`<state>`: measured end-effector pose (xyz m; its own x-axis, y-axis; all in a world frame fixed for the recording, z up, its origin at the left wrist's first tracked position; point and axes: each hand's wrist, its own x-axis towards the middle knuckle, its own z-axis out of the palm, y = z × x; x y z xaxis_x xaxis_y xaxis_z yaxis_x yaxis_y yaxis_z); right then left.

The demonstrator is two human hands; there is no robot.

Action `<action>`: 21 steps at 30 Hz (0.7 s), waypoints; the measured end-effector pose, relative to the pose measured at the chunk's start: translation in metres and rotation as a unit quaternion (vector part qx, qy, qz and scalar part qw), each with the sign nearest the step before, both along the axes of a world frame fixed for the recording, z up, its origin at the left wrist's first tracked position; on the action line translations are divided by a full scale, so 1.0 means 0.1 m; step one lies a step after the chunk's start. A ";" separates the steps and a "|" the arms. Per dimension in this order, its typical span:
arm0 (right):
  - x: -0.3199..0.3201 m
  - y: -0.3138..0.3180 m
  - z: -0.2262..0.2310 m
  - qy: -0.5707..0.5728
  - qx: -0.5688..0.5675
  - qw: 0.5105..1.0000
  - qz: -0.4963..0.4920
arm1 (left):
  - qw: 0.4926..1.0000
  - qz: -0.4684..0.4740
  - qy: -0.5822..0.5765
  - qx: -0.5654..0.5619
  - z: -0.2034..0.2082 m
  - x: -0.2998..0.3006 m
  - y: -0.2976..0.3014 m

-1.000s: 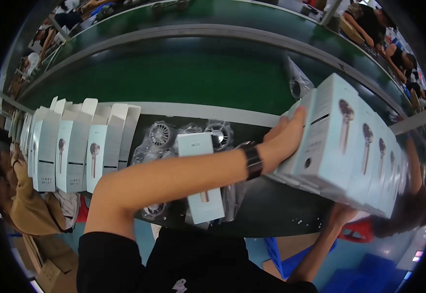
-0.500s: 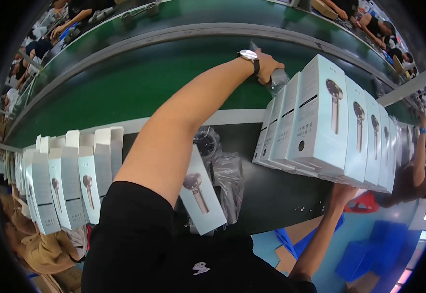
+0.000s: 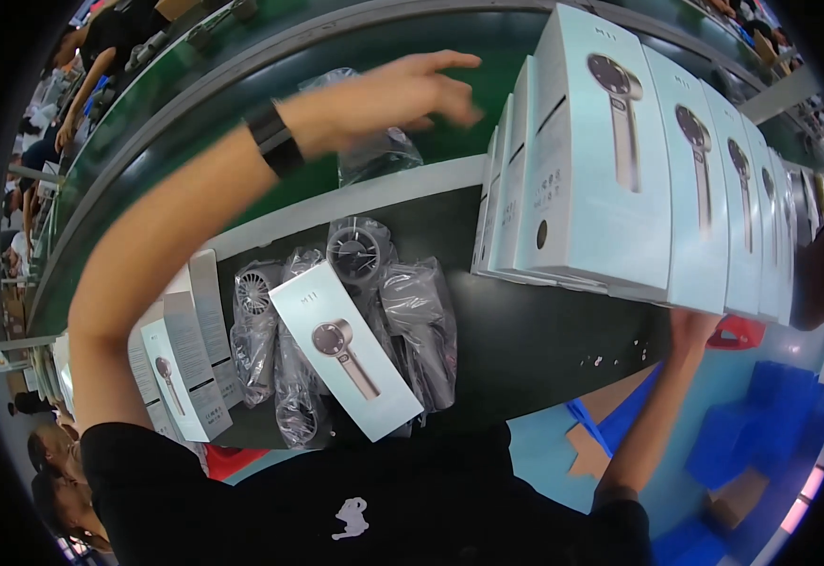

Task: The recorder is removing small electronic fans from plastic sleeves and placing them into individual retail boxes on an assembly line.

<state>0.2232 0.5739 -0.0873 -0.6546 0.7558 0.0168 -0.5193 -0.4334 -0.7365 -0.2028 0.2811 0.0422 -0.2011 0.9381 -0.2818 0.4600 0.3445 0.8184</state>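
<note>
In the head view, the work looks partway along: a row of pale boxes (image 3: 639,208) with no raised flaps showing stands at the right, while the boxes on the left (image 3: 181,377) have tall flaps up and seem unfinished, and several bagged fans (image 3: 421,330) lie unboxed on the dark desk (image 3: 525,349), one printed box (image 3: 346,354) resting tilted across them; the left hand (image 3: 403,94) is loosely spread with nothing visibly gripped, above a plastic-wrapped item (image 3: 379,156) on the green belt (image 3: 459,140), contact unclear; the right hand (image 3: 690,325) is at the row's lower near edge, its fingers hidden, so I cannot tell its grip; compared with half a second earlier, the left hand and the wrapped item are farther left, away from the row, and the right hand remains beneath it
</note>
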 end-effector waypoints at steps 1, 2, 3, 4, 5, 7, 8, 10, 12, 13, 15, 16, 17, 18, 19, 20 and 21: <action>0.03 0.08 -0.08 -0.039 0.006 0.999 -0.018 | 0.950 0.194 -0.243 0.036 -0.06 0.24 0.10; 0.02 0.14 -0.14 -0.076 0.012 0.997 -0.031 | 0.914 0.206 -0.350 0.029 -0.19 0.45 0.18; -0.05 0.15 -0.16 -0.072 0.013 0.997 -0.032 | 0.866 0.215 -0.451 0.024 -0.38 0.61 0.22; -0.12 0.10 -0.19 -0.066 0.022 0.997 -0.041 | 0.880 0.192 -0.430 0.062 -0.64 0.66 0.24; -0.19 0.08 -0.19 -0.059 0.030 0.997 -0.049 | 0.882 0.242 -0.396 0.076 -0.59 0.76 0.24; -0.33 -0.02 -0.13 -0.070 0.008 0.996 -0.062 | 0.846 0.270 -0.459 0.028 -0.45 0.73 0.27; -0.40 -0.04 -0.10 -0.049 -0.015 0.997 -0.057 | 0.862 0.283 -0.421 0.002 -0.30 0.72 0.25; -0.71 -0.20 0.04 -0.070 -0.042 0.993 -0.081 | 0.851 0.351 -0.389 0.028 -0.02 0.73 0.28; -1.04 -0.16 0.15 -0.086 -0.018 0.995 -0.046 | 0.849 0.292 -0.415 0.149 -0.28 0.29 0.33; -1.25 -0.13 0.20 -0.077 -0.017 0.997 -0.016 | 0.805 0.113 -0.556 0.173 -0.48 -0.10 0.31; -1.72 -0.25 0.44 -0.090 -0.001 0.996 -0.019 | 0.717 -0.072 -0.667 0.188 -0.63 -0.44 0.30; -1.95 -0.29 0.54 -0.094 -0.011 0.995 -0.012 | 0.777 -0.067 -0.590 0.210 -0.62 -0.54 0.27; -2.12 -0.24 0.53 -0.091 -0.009 0.996 -0.007 | 0.829 -0.063 -0.506 0.230 -0.61 -0.64 0.26; -2.29 -0.20 0.51 -0.089 -0.001 0.996 0.011 | 0.873 -0.058 -0.416 0.248 -0.56 -0.73 0.24; -2.43 -0.18 0.51 -0.087 0.007 0.996 0.029 | 0.908 -0.053 -0.321 0.263 -0.52 -0.83 0.22; -2.57 -0.16 0.51 -0.090 0.013 0.995 0.044 | 0.934 -0.046 -0.224 0.274 -0.49 -0.92 0.19; -2.69 -0.08 0.48 -0.085 0.016 0.995 0.049 | 0.951 -0.038 -0.123 0.282 -0.44 -0.99 0.17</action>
<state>-0.0456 0.5656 -0.0393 -0.7213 0.6884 -0.0765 -0.3429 -0.4508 -0.8242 -0.3023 0.2978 -0.0019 -0.1203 0.9632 0.2405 0.2367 -0.2074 0.9492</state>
